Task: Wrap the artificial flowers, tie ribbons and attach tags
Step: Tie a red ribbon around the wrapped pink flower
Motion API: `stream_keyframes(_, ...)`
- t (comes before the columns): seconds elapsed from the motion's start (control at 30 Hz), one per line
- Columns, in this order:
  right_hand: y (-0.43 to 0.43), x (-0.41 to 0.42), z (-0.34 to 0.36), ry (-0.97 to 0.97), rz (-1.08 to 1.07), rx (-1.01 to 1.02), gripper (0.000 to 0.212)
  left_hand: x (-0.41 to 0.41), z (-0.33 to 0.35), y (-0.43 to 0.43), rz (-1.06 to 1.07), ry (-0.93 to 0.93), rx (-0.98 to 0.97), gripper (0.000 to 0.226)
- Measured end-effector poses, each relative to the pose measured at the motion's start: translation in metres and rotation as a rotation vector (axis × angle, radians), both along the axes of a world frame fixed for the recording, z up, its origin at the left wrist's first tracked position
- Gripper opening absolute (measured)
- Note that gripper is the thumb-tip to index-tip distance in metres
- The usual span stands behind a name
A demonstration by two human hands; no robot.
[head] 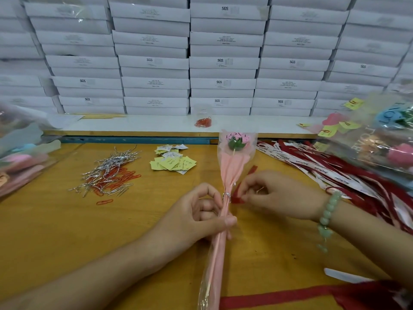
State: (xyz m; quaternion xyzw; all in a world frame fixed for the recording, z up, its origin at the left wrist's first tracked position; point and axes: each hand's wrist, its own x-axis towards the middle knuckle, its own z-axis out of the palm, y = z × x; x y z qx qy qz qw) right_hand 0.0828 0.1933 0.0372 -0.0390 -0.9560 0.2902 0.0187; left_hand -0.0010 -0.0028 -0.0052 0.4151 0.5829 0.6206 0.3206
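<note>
A wrapped artificial flower [232,166], in pink paper and clear film, lies mid-desk [145,231]. The left hand [199,218] curls round its stem just below a silver twist tie [226,196]. The right hand [274,195] pinches a red ribbon [237,199] beside that tie. The ribbon likely wants looping snugly over the tie while the stem is held steady. The flower's long axis runs from near edge to far edge, with the bloom toward the far edge.

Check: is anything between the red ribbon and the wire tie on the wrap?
Nothing visible. The right hand pinches the red ribbon just right of the wire tie; the left hand grips the wrapped flower below it.
</note>
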Motion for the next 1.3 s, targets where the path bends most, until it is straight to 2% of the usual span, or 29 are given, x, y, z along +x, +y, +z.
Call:
stream_keyframes(0.13, -0.018, 0.003, -0.005, -0.176, 0.062, -0.425, 0.018, 0.001, -0.001, 0.001, 0.001, 0.001, 0.013, 0.031)
stream_keyframes(0.27, -0.027, 0.003, -0.011, -0.163, -0.084, -0.860, 0.029, 0.003, -0.001, 0.002, -0.009, 0.020, 0.000, 0.040)
stream_keyframes(0.33, -0.029, 0.003, -0.014, -0.143, -0.124, -0.999, 0.033, 0.004, -0.001, 0.001, -0.008, 0.043, -0.022, 0.041)
stream_keyframes(0.4, -0.028, 0.003, -0.017, -0.131, -0.113, -0.993, 0.035, 0.005, 0.000, 0.001, -0.007, 0.087, -0.047, 0.040)
stream_keyframes(0.5, -0.026, 0.003, -0.021, -0.118, -0.079, -0.913, 0.026, 0.007, 0.001, 0.000, -0.017, 0.166, -0.066, 0.035)
stream_keyframes(0.67, -0.024, 0.003, -0.023, -0.099, -0.050, -0.932, 0.022, 0.007, -0.002, 0.002, 0.063, 0.192, -0.004, 0.007)
stream_keyframes(0.8, -0.021, 0.002, -0.023, -0.123, -0.033, -0.963, 0.025, -0.003, -0.006, -0.002, 0.397, 0.326, -0.100, 0.030)
stream_keyframes(0.93, -0.019, 0.002, -0.024, -0.121, -0.011, -0.967, 0.028, -0.005, -0.006, -0.003, 0.282, 0.400, -0.225, 0.043)
stream_keyframes(1.0, -0.019, 0.002, -0.024, -0.119, -0.002, -0.986, 0.026, -0.004, -0.005, -0.002, 0.242, 0.398, -0.213, 0.037)
stream_keyframes(1.13, -0.019, 0.001, -0.025, -0.117, 0.004, -1.035, 0.024, -0.004, -0.001, -0.001, 0.291, 0.335, -0.172, 0.008)
stream_keyframes(1.2, -0.018, 0.001, -0.026, -0.115, -0.014, -1.041, 0.026, -0.004, 0.000, 0.000, 0.407, 0.384, -0.124, 0.020)
stream_keyframes(1.3, -0.016, 0.001, -0.026, -0.131, -0.027, -1.011, 0.024, -0.001, 0.005, -0.002, 0.527, 0.355, 0.000, 0.035)
